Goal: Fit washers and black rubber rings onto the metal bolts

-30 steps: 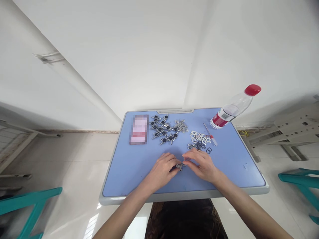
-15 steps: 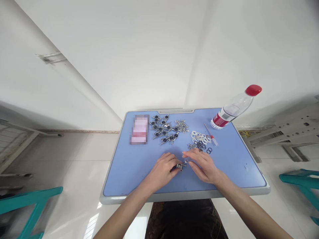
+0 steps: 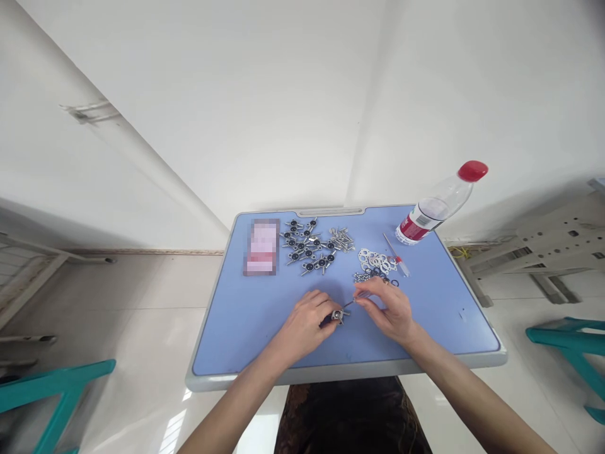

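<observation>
Sitting near the front edge of the blue surface (image 3: 241, 331), a small metal fitting (image 3: 337, 315) is clamped between the fingers of the left hand (image 3: 305, 323); whether it touches the surface I cannot tell. The fingers of the right hand (image 3: 390, 310) are pinched together on a thin-shafted tool (image 3: 348, 304), its shaft slanting to the fitting; exactly where the tip meets it is too small to tell. Just beyond the right hand lie black rings (image 3: 395, 283), small shiny metal pieces (image 3: 362, 277) and overlapping pale plates (image 3: 375, 260) with holes. Beside these plates rests a screwdriver (image 3: 399, 260) with a red collar and clear handle. Farther back are loose metal pins (image 3: 341, 239), with a cluster of black-centred fittings (image 3: 309, 253) to their left, then a pixelated pinkish rectangle (image 3: 262, 247). A red-capped clear bottle (image 3: 418, 224) stands at the back right. Teal stools (image 3: 66, 386) flank the surface.
</observation>
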Demonstrator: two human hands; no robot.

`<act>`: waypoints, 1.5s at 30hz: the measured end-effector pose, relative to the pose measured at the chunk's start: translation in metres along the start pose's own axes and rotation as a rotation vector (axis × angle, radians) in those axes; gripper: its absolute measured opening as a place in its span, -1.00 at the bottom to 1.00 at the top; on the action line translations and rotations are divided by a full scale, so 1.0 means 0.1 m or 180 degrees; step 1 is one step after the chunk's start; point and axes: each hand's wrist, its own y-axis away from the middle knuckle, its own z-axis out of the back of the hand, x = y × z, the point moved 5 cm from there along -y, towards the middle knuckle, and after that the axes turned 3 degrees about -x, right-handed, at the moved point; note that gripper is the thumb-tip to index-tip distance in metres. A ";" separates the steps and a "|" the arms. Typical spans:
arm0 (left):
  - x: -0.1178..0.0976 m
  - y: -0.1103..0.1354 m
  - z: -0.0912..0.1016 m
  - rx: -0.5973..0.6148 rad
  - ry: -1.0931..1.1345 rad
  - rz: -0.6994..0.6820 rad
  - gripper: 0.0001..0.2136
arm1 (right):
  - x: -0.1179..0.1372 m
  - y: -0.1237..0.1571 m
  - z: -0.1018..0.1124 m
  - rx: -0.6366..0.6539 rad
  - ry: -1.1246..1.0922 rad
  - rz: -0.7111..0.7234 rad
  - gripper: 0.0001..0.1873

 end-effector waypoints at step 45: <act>-0.04 -0.15 0.09 0.0456 -0.0109 -0.0131 -0.59 | -0.24 -0.02 0.28 -0.0706 0.0222 -0.0903 -0.85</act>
